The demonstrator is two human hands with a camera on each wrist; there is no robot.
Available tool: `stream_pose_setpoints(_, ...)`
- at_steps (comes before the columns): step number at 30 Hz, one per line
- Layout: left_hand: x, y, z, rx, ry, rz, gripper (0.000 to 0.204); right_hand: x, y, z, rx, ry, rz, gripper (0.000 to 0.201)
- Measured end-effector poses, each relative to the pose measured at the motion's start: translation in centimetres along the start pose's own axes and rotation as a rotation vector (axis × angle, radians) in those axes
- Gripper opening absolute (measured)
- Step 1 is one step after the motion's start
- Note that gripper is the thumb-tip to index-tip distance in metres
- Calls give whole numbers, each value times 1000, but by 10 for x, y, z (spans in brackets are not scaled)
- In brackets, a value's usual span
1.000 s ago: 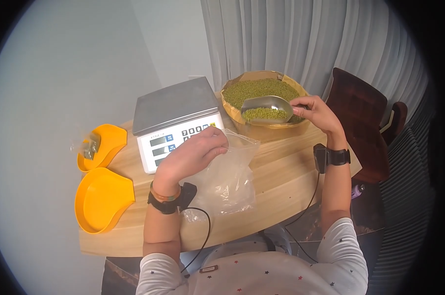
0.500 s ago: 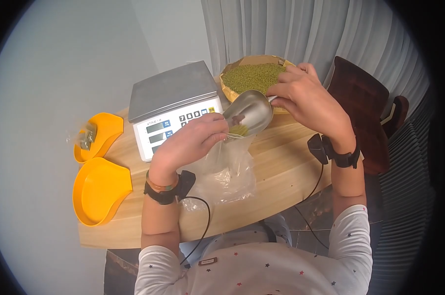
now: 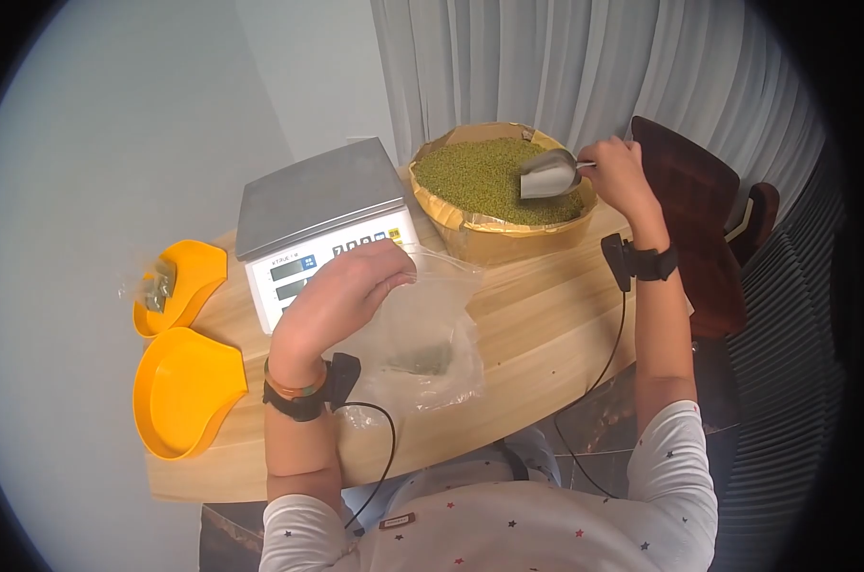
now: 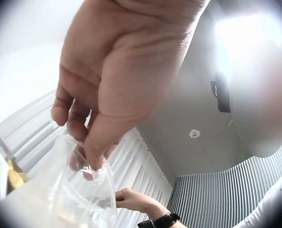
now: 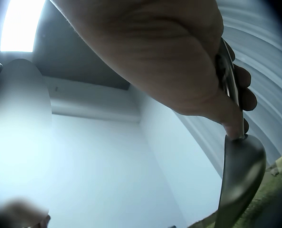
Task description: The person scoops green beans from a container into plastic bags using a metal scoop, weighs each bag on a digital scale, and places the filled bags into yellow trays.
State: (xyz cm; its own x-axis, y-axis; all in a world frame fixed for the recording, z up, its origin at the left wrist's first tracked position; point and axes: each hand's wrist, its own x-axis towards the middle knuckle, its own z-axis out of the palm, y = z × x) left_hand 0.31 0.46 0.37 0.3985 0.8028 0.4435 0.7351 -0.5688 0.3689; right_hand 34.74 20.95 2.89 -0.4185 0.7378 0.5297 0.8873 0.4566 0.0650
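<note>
My left hand (image 3: 341, 296) pinches the top edge of a clear plastic bag (image 3: 442, 319). In the left wrist view, thumb and fingers close on the film of the bag (image 4: 60, 190). A small greenish heap of beans (image 3: 422, 360) shows through the bag's lower part. With my right hand (image 3: 623, 176) I grip the handle of a metal scoop (image 3: 548, 176), tilted over the right side of a lined tub (image 3: 508, 246) of green beans (image 3: 470, 176). In the right wrist view, fingers wrap the handle above the scoop's bowl (image 5: 243, 175).
A digital scale (image 3: 322, 195) stands left of the tub, partly behind my left hand. Two yellow trays, a near one (image 3: 184, 391) and a far one (image 3: 198, 276), sit at the table's left; a small filled bag (image 3: 155, 286) lies in the far one. A dark chair (image 3: 685, 191) stands at right.
The scoop came from over the tub to the bag's mouth, tipped beans in, then went back over the tub. The bag now shows greenish contents low down. My left hand kept its hold.
</note>
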Motion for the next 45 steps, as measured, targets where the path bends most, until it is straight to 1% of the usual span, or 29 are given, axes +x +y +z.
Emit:
stream_pose_setpoints(1,0,0,1,-27,-3,-24,9,0,3,10,-13,3,-3,12)
stream_pose_setpoints(2,0,0,1,-54,-6,-48,8,1,2,18,-43,-39,8,12)
stream_pose_setpoints(3,0,1,2,-51,-7,-46,8,1,0,28,-41,-36,10,12)
stream_pose_setpoints(5,0,2,2,-48,-3,-27,9,-1,-4,48,57,-88,12,12)
stream_pose_setpoints(6,0,5,1,-46,-5,-25,9,0,-6,57,90,-138,64,14)
stream_pose_setpoints(7,1,10,-2,-103,-58,-69,10,0,-5,64,91,-137,66,14)
stream_pose_setpoints(8,1,12,-3,-161,-111,-115,10,-1,-2,71,177,-145,101,14)
stream_pose_setpoints(9,1,11,-3,-160,-112,-114,10,-2,2,77,263,-152,134,15)
stream_pose_setpoints(10,1,8,-2,-145,-105,-85,8,-2,7,82,263,-152,135,15)
stream_pose_setpoints(11,1,6,-2,-131,-96,-57,7,-2,14,85,320,-164,138,17)
stream_pose_setpoints(12,0,5,-2,-132,-96,-57,7,-3,21,88,377,-177,140,19)
stream_pose_setpoints(13,0,5,-2,-109,-81,-54,7,-5,29,91,376,-177,138,19)
stream_pose_setpoints(15,0,3,-2,-88,-64,-52,6,-8,42,93,559,-158,206,20)
stream_pose_setpoints(16,0,4,-2,-85,-56,-66,7,-9,49,93,557,-159,205,20)
stream_pose_setpoints(18,0,3,-2,-84,-47,-80,7,-10,57,89,866,-225,293,20)
stream_pose_setpoints(19,1,3,-1,-90,-41,-73,8,-11,59,90,864,-226,294,20)
stream_pose_setpoints(21,1,2,-1,-98,-34,-65,8,-14,60,90,998,-219,316,20)
stream_pose_setpoints(24,1,0,2,-87,-22,-30,10,-17,55,91,1033,-255,354,19)
stream_pose_setpoints(27,0,-1,3,-79,-13,-16,11,-18,48,89,1005,-234,349,20)
stream_pose_setpoints(32,0,3,-1,-109,-76,-47,11,-17,30,59,1007,-220,304,22)
stream_pose_setpoints(34,1,2,0,-115,-74,-49,11,-18,20,43,1013,-230,287,23)
stream_pose_setpoints(36,1,1,1,-121,-74,-50,11,-19,9,30,1081,-262,204,24)
stream_pose_setpoints(37,1,-1,3,-113,-57,-31,10,-20,2,23,1081,-266,204,24)
stream_pose_setpoints(39,1,-2,4,-106,-41,-16,11,-22,-13,9,1104,-301,72,24)
stream_pose_setpoints(40,1,-1,4,-123,-37,-19,10,-24,-22,1,1106,-305,72,24)
stream_pose_setpoints(42,1,-1,3,-142,-35,-28,10,-27,-38,-14,1129,-357,-25,24)
stream_pose_setpoints(43,0,-1,3,-135,-32,-25,10,-28,-44,-17,1131,-362,-25,24)
stream_pose_setpoints(45,-1,0,3,-130,-29,-27,10,-31,-55,-24,1001,-320,-151,22)
